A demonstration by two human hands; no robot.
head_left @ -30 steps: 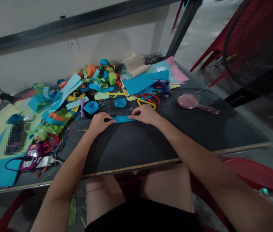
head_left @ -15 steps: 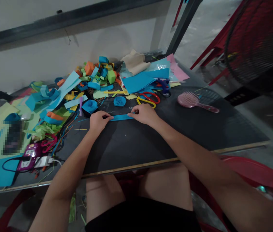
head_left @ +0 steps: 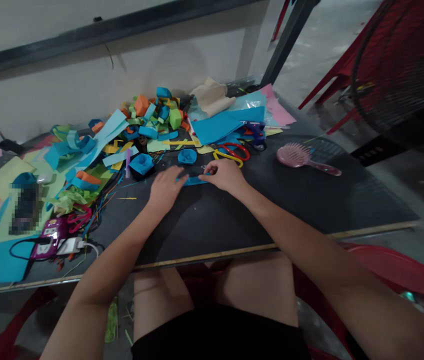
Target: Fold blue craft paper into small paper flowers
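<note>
A narrow blue paper strip (head_left: pixel 196 180) lies on the black tabletop between my hands. My right hand (head_left: pixel 225 174) pinches its right end between thumb and bent fingers. Over the left end is my left hand (head_left: pixel 167 189), its fingers stretched out and slightly blurred, the thumb at the strip's edge. Just beyond the strip sits a small folded blue paper piece (head_left: pixel 187 157). A larger blue folded piece (head_left: pixel 141 164) stands to the left of it. Scissors with red and yellow handles (head_left: pixel 230 154) lie right behind my right hand.
Folded paper pieces in several colours (head_left: pixel 159 117) are heaped at the back. Blue sheets (head_left: pixel 215 127) lie to their right. A pink hairbrush (head_left: pixel 300 157) rests on the right. Papers, a purple charging device (head_left: pixel 51 237) and cables crowd the left. A fan (head_left: pixel 403 75) stands off the right side.
My left hand has loosened its pinch on the strip's left end and moved right along it, fingers extending. My right hand keeps its grip nearly in place. The view has shifted slightly.
</note>
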